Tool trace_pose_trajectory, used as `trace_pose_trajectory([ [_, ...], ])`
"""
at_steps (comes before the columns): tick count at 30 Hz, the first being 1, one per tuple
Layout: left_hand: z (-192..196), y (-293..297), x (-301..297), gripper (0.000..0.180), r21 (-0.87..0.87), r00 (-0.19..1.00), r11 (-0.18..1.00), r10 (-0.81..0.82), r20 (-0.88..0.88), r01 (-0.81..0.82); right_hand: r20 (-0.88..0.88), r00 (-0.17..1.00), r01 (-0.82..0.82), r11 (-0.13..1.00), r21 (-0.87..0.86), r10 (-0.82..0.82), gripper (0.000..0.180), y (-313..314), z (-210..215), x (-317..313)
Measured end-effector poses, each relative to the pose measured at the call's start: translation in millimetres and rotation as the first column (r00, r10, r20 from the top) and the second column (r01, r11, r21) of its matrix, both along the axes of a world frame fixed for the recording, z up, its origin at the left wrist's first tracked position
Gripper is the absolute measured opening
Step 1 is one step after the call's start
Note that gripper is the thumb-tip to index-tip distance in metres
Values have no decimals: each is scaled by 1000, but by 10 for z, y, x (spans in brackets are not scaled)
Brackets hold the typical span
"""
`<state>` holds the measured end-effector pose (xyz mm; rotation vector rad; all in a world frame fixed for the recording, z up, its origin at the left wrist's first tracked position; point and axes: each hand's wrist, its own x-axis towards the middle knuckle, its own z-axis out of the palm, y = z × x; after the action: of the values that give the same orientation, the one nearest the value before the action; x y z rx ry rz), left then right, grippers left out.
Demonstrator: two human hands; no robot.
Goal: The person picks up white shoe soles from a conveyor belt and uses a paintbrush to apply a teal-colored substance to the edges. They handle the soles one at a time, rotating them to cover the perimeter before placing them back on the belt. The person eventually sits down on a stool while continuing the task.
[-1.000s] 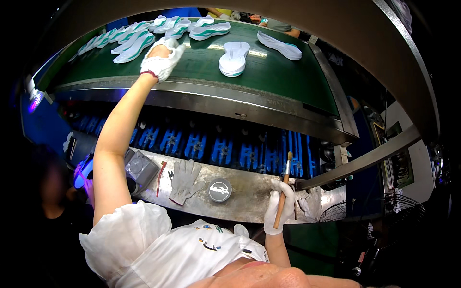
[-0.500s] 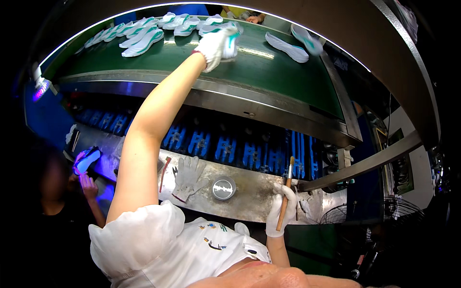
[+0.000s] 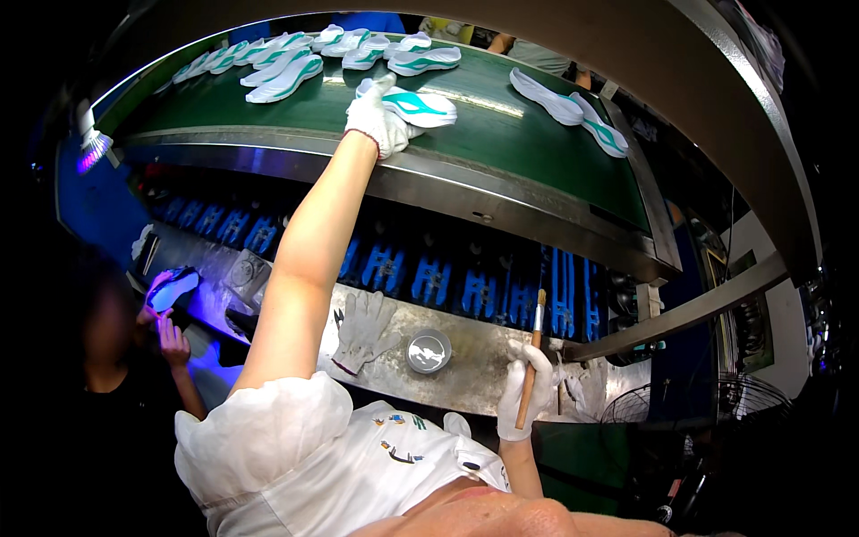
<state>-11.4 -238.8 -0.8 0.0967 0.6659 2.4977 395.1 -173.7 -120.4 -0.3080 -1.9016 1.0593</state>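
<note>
My left hand [image 3: 378, 123], in a white knit glove, reaches out over the green conveyor belt [image 3: 537, 157]. It grips one end of a white shoe sole [image 3: 420, 108] with teal patches, held at the near part of the belt. Beyond it, another sole [image 3: 424, 61] lies on the belt. My right hand [image 3: 522, 387], also gloved, stays low near the metal bench. Its fingers are closed around a wooden-handled brush [image 3: 528, 387], bristles upward. To the left of that hand, a small round pot [image 3: 429, 352] with white stuff inside stands on the bench.
Several soles [image 3: 284, 79] cluster on the belt's left, and a pair [image 3: 601, 127] lies right. A loose glove [image 3: 365, 331] is on the bench [image 3: 470, 367]. Blue racks [image 3: 385, 268] sit below the belt's steel edge. At left, a co-worker's hand [image 3: 173, 340] is near a purple-lit sole.
My left hand has drawn back toward me and slightly left with the sole. At the belt's right, a sole blurred before now lies still, nearer. My right hand with the brush has barely moved.
</note>
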Motion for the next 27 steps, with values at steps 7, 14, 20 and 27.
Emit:
trace_pose_trajectory([
  [7, 66, 395, 612, 49, -121, 994, 988, -100, -53, 93, -42, 998, 50, 998, 26, -49, 23, 53, -28, 28],
  [14, 14, -140, -173, 53, 261, -82, -477, -363, -928, -839, -63, 998, 5, 1000, 14, -4, 23, 15, 3, 32],
  [20, 1, -601, -386, 42, -575, 644, -316, -523, -559, -755, -36, 998, 46, 999, -9, -46, 22, 46, -54, 99],
  [27, -221, -801, -11, 41, -426, 576, 497, 194, -794, -756, -25, 1000, 13, 997, -75, -15, 25, 10, -71, 35],
])
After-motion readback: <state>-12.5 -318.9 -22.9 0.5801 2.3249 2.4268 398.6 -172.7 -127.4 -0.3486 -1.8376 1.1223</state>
